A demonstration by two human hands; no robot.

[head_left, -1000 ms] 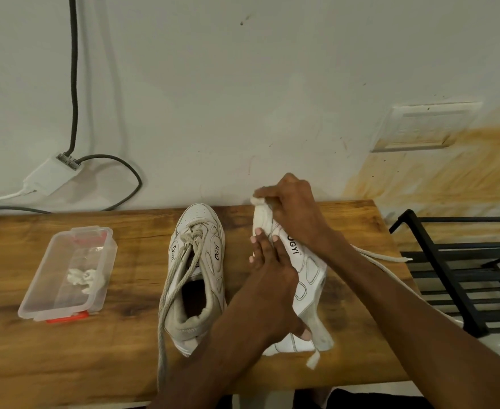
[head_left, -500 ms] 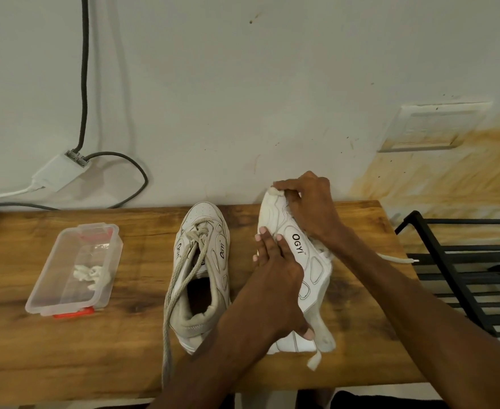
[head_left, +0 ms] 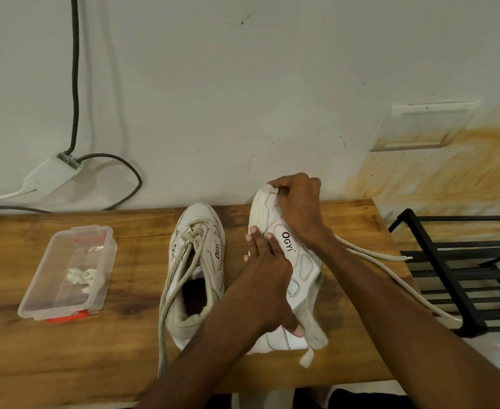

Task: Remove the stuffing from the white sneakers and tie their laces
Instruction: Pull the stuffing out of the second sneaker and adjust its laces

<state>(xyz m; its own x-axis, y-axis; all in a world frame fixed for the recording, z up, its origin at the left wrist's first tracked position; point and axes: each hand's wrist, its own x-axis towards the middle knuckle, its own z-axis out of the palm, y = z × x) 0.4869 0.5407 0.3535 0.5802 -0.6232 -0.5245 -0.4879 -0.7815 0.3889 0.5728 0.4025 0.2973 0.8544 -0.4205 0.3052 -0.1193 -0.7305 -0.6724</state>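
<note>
table [head_left: 51,364]: matt wood-grain board, near edge across the bottom of the view.
heel tab [head_left: 306,357]: soft fabric strip hanging off the near end of the held sneaker, by the table edge.
left hand [head_left: 268,278]: fingers straight and laid flat on the upturned side panel, thumb spread back to the heel; pressing, not wrapping.
held sneaker [head_left: 300,265]: right of centre on the table, tilted onto its side, toe far, heel near; smooth white synthetic panels with stitched outlines, slack collar.
handling: probably light, floppy in the upper, stiffer along the sole; slick panels, so best taken at heel and toe, or by the collar rim when reaching inside. stuffing not visible from here.
other sneaker [head_left: 210,255]: just left of it, upright, toe far; padded off-white collar, dark open mouth.
its laces [head_left: 166,296]: thick woven cord, untied, trailing off the near edge.
loose laces [head_left: 390,262]: limp round cord running right from under the right forearm toward the rack.
container [head_left: 41,276]: well left, thin clear plastic, rounded corners, something red under its near end; crumpled white scraps [head_left: 83,276] inside.
right hand [head_left: 300,208]: fingers curled round the toe end of the held sneaker, pinching a white bit; shoe or stuffing, cannot tell.
rack [head_left: 437,273]: black metal bars off the right edge.
wall: chalky paint, rusty stain and switch plate [head_left: 422,125] at right, adapter [head_left: 48,175] and dark cable [head_left: 75,84] at left.
</note>
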